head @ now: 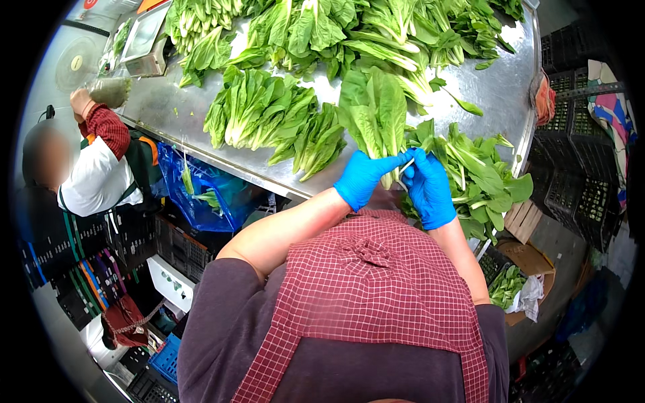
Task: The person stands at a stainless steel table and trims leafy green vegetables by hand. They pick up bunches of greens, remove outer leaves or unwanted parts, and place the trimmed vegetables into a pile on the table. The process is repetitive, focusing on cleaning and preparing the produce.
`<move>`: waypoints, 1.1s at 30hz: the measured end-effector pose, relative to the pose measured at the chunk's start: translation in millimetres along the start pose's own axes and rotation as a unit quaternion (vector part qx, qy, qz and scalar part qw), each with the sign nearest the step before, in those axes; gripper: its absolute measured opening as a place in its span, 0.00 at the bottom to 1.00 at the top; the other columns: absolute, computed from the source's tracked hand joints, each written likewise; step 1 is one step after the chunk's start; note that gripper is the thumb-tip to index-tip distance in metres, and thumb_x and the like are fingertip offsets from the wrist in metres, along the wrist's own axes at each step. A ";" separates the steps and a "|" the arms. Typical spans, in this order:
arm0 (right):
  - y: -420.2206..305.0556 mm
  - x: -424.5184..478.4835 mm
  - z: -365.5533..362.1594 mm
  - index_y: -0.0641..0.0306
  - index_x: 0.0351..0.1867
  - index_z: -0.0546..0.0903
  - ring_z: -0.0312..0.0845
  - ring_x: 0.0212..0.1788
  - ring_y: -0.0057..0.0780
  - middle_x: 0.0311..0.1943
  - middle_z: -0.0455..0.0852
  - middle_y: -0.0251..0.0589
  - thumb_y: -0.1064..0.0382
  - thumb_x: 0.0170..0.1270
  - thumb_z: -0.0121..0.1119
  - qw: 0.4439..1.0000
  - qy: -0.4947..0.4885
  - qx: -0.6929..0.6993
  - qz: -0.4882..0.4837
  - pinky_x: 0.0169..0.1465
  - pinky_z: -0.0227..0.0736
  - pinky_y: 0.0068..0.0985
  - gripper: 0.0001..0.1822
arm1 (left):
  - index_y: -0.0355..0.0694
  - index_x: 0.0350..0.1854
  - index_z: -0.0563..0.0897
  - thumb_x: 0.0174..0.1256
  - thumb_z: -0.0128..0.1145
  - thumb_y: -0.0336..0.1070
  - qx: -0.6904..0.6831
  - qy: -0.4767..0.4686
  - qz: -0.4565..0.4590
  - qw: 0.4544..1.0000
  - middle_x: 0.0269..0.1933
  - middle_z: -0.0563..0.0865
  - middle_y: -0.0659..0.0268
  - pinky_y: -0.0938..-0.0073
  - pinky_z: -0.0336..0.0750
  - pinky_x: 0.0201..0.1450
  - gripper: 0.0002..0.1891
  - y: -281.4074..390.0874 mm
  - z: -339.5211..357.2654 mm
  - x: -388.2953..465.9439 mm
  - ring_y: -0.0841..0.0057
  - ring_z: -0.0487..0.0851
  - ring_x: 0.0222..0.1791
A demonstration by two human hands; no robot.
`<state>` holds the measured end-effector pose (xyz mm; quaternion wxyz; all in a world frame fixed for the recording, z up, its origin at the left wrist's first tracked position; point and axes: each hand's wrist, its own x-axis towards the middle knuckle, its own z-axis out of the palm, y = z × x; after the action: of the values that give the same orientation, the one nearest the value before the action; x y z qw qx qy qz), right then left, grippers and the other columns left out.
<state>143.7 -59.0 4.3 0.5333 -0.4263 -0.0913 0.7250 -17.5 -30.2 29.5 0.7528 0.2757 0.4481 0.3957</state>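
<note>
In a blue glove, my left hand (370, 174) grips the stem end of a leafy green bunch (375, 113), whose broad leaves point away from me. My right hand (428, 186), also gloved in blue, meets the left at the stems and pinches a thin pale stalk (407, 165) between its fingertips. A loose heap of leafy greens (478, 171) lies just right of that hand. On my left, a row of leafy bunches (262, 111) rests on the steel table (186, 113).
More leafy greens (312, 30) are piled along the far side. A scale (146, 45) stands at the back left. Left of the table, a co-worker (101, 171) holds a clear bag of greens (110, 91). A blue plastic bag (176, 176) hangs by the near edge; black crates (559, 151) stack at right.
</note>
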 end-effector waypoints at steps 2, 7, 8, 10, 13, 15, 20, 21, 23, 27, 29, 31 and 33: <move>7.0 -1.0 -1.5 0.67 0.47 0.79 0.78 0.30 0.20 0.33 0.83 0.34 0.59 0.71 0.60 0.998 0.029 0.046 -0.020 0.33 0.72 0.19 0.13 | 0.31 0.48 0.82 0.63 0.62 0.29 -0.066 0.007 -0.041 0.997 0.43 0.87 0.58 0.72 0.80 0.48 0.13 -8.0 -18.2 4.5 0.70 0.86 0.42; -8.8 -11.6 9.0 0.66 0.45 0.79 0.79 0.29 0.21 0.34 0.85 0.38 0.63 0.69 0.61 0.996 0.085 0.008 -0.030 0.32 0.74 0.19 0.10 | 0.28 0.49 0.79 0.62 0.61 0.28 -0.086 0.033 -0.038 0.995 0.41 0.86 0.56 0.65 0.82 0.47 0.15 23.6 -42.9 -3.9 0.66 0.86 0.41; -12.0 -12.0 2.1 0.67 0.45 0.80 0.79 0.29 0.21 0.34 0.85 0.38 0.63 0.69 0.61 0.995 0.089 0.016 -0.038 0.32 0.74 0.18 0.10 | 0.29 0.49 0.79 0.61 0.62 0.28 -0.047 0.049 -0.041 0.997 0.40 0.86 0.56 0.66 0.83 0.45 0.15 28.2 -54.9 -5.8 0.67 0.86 0.39; -20.9 -6.2 -15.3 0.66 0.43 0.81 0.80 0.28 0.21 0.33 0.86 0.38 0.63 0.68 0.62 0.995 0.087 -0.009 -0.048 0.30 0.74 0.19 0.09 | 0.30 0.48 0.79 0.59 0.65 0.28 -0.043 0.080 -0.036 0.995 0.38 0.85 0.58 0.69 0.83 0.38 0.15 40.5 -75.1 -10.5 0.70 0.86 0.35; -69.9 -18.6 -14.9 0.65 0.39 0.83 0.81 0.25 0.22 0.31 0.87 0.38 0.60 0.65 0.64 0.938 0.058 -0.324 0.109 0.26 0.74 0.20 0.09 | 0.31 0.48 0.80 0.57 0.67 0.29 0.162 0.108 -0.096 0.976 0.34 0.86 0.60 0.73 0.81 0.35 0.17 47.4 -132.0 -12.8 0.74 0.85 0.32; -86.6 -21.9 -14.0 0.67 0.32 0.85 0.81 0.23 0.22 0.26 0.86 0.38 0.57 0.61 0.66 0.849 0.049 -0.512 0.125 0.23 0.74 0.22 0.12 | 0.31 0.50 0.79 0.57 0.68 0.31 0.293 0.108 -0.012 0.950 0.35 0.86 0.60 0.75 0.80 0.35 0.19 54.0 -155.6 -14.2 0.76 0.85 0.33; -101.3 -6.1 4.3 0.69 0.33 0.86 0.81 0.23 0.23 0.22 0.85 0.40 0.54 0.59 0.68 0.772 0.036 -0.630 0.075 0.30 0.76 0.24 0.16 | 0.30 0.58 0.74 0.54 0.71 0.38 0.506 0.190 0.074 0.838 0.49 0.86 0.53 0.69 0.78 0.48 0.31 58.3 -195.8 -33.0 0.66 0.85 0.46; -102.0 1.0 11.6 0.68 0.32 0.87 0.81 0.23 0.24 0.21 0.85 0.41 0.52 0.59 0.68 0.772 0.047 -0.633 0.036 0.32 0.76 0.25 0.17 | 0.31 0.59 0.74 0.52 0.72 0.40 0.537 0.200 0.045 0.818 0.51 0.85 0.50 0.65 0.77 0.53 0.33 71.3 -187.8 -38.4 0.59 0.84 0.51; -91.7 30.0 10.4 0.62 0.36 0.87 0.82 0.31 0.29 0.31 0.87 0.43 0.53 0.59 0.68 0.761 0.057 -0.634 -0.123 0.38 0.76 0.28 0.14 | 0.33 0.59 0.74 0.52 0.72 0.41 0.606 0.198 -0.004 0.770 0.53 0.84 0.50 0.64 0.78 0.51 0.33 86.9 -179.0 -43.6 0.58 0.84 0.50; -75.7 96.6 39.1 0.54 0.46 0.85 0.82 0.41 0.38 0.42 0.84 0.41 0.55 0.57 0.68 0.694 0.105 -0.653 -0.284 0.45 0.75 0.32 0.16 | 0.36 0.57 0.76 0.53 0.72 0.43 0.634 0.259 0.064 0.726 0.53 0.82 0.52 0.63 0.77 0.49 0.30 95.6 -164.4 -55.5 0.57 0.82 0.51; -71.0 133.6 39.1 0.50 0.52 0.81 0.80 0.47 0.45 0.45 0.81 0.44 0.56 0.56 0.69 0.569 0.116 -0.710 -0.398 0.48 0.76 0.39 0.21 | 0.39 0.58 0.76 0.53 0.71 0.42 0.656 0.236 0.194 0.690 0.54 0.79 0.53 0.60 0.73 0.55 0.30 96.2 -150.1 -52.0 0.56 0.79 0.53; -69.8 160.4 39.8 0.50 0.48 0.81 0.80 0.44 0.47 0.44 0.80 0.46 0.56 0.56 0.68 0.513 0.135 -0.742 -0.409 0.45 0.76 0.40 0.17 | 0.39 0.58 0.76 0.50 0.72 0.40 0.675 0.184 0.317 0.640 0.54 0.79 0.53 0.59 0.71 0.57 0.31 88.9 -125.4 -43.7 0.56 0.77 0.52; -72.9 174.1 37.7 0.50 0.48 0.82 0.81 0.43 0.46 0.43 0.81 0.45 0.56 0.57 0.68 0.481 0.132 -0.788 -0.362 0.44 0.76 0.39 0.17 | 0.42 0.60 0.76 0.50 0.71 0.40 0.703 0.085 0.295 0.642 0.60 0.76 0.54 0.49 0.62 0.67 0.32 73.5 -100.7 -31.5 0.54 0.71 0.62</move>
<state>155.6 131.5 -20.2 0.1948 -0.6876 -0.6990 0.0273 -142.0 -11.3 55.4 0.1345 0.8044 0.5483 0.1848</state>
